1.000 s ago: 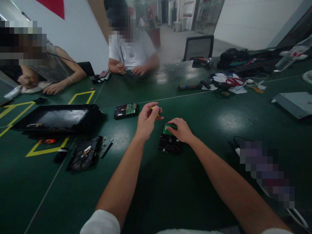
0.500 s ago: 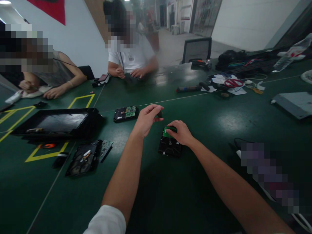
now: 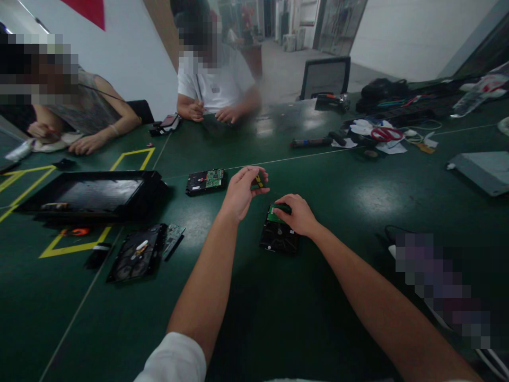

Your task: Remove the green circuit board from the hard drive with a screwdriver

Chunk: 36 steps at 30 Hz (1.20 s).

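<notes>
My left hand (image 3: 240,192) is raised above the table, its fingers closed around a small black object with yellow marks (image 3: 259,181); its kind is hard to make out. To the right, my right hand (image 3: 301,214) grips the far end of a black hard drive (image 3: 279,240) lying on the table. Its thumb rests on the drive's green circuit board (image 3: 275,213), and the fingers curl over the far edge, partly hiding the board. Another hard drive (image 3: 204,182), circuit board up, lies just left of my left hand.
At left are an opened hard drive (image 3: 137,253), a loose circuit board (image 3: 173,239) and a large black casing (image 3: 93,196). Scissors (image 3: 386,134) and cables lie at far right, near a grey metal box (image 3: 483,172). Two people sit across the green table (image 3: 254,318).
My left hand has turned slightly, so the yellow marks on the small black object now show. My right hand stays on the hard drive. The view has shifted a little.
</notes>
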Tool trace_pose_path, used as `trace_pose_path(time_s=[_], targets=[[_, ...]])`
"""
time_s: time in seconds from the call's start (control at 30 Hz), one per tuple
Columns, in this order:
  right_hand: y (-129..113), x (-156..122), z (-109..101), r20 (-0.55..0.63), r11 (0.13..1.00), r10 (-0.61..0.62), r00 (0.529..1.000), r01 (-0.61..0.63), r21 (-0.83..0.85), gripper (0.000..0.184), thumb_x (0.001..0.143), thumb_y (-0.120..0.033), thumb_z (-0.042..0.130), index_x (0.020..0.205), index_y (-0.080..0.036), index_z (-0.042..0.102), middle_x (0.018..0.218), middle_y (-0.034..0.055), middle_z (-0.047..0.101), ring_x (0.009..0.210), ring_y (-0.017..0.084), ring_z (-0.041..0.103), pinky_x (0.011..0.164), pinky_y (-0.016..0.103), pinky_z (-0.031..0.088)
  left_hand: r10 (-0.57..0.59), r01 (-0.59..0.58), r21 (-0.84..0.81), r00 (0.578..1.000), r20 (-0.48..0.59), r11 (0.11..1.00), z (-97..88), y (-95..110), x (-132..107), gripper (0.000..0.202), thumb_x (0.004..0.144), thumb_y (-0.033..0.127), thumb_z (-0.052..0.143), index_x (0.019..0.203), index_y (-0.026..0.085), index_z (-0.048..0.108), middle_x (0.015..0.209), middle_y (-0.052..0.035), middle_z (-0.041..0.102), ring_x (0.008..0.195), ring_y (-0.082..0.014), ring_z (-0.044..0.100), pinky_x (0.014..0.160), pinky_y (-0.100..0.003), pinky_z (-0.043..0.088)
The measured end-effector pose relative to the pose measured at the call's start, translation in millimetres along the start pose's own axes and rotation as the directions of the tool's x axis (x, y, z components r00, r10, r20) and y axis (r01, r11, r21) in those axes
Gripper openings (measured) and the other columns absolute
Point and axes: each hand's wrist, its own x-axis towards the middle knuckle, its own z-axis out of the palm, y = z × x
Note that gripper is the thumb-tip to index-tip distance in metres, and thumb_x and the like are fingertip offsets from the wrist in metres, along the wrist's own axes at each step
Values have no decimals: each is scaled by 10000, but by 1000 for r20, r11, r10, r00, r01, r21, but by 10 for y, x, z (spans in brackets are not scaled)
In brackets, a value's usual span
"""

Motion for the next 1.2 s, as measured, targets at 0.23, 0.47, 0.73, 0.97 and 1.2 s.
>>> trace_pose_path(time_s=[0.23, 0.47, 0.73, 0.97, 1.2], targets=[[-21, 2, -23, 12, 1000, 5, 1000, -5, -3, 243, 997, -429, 685, 1165, -265, 747, 1209, 78, 740, 1139, 288, 644, 988, 466, 475, 25, -23, 93, 999, -23, 995, 22, 9, -22, 286, 896, 498, 769, 912, 213, 759, 1022, -59, 703, 875, -159, 646, 611, -223, 562], [-28, -5, -42, 15, 1000, -5, 1000, 5, -3, 238, 1004, -415, 675, 1173, -259, 735, 1210, 75, 735, 1130, 278, 644, 976, 454, 480, -40, 40, -1, 999, 0, 999, 47, 25, -43, 269, 897, 441, 764, 1013, 213, 679, 953, -64, 746, 905, -196, 716, 612, -250, 589], [-26, 7, -26, 19, 1000, 1, 1000, -1, -6, 244, 989, -405, 704, 1175, -250, 738, 1213, 82, 738, 1137, 282, 646, 990, 458, 477, 9, -9, 1, 1000, -2, 1000, 38, 6, -27, 284, 914, 473, 727, 947, 191, 723, 973, -65, 702, 926, -185, 687, 746, -309, 627], [-33, 3, -35, 20, 1000, 5, 1000, -5, 4, 236, 990, -413, 708, 1164, -257, 740, 1222, 81, 730, 1137, 281, 642, 980, 454, 477, -17, 16, 109, 1000, 10, 994, 55, 25, -59, 353, 887, 536, 773, 961, 191, 763, 930, -61, 690, 827, -161, 653, 593, -230, 557], [-33, -4, -36, 6, 1000, -3, 1000, 3, 6, 221, 993, -391, 704, 1169, -259, 732, 1197, 74, 737, 1125, 284, 640, 970, 463, 478, -64, 65, -21, 998, 15, 998, 63, 27, -76, 304, 881, 443, 771, 1016, 211, 628, 943, -69, 748, 902, -212, 726, 617, -259, 583]])
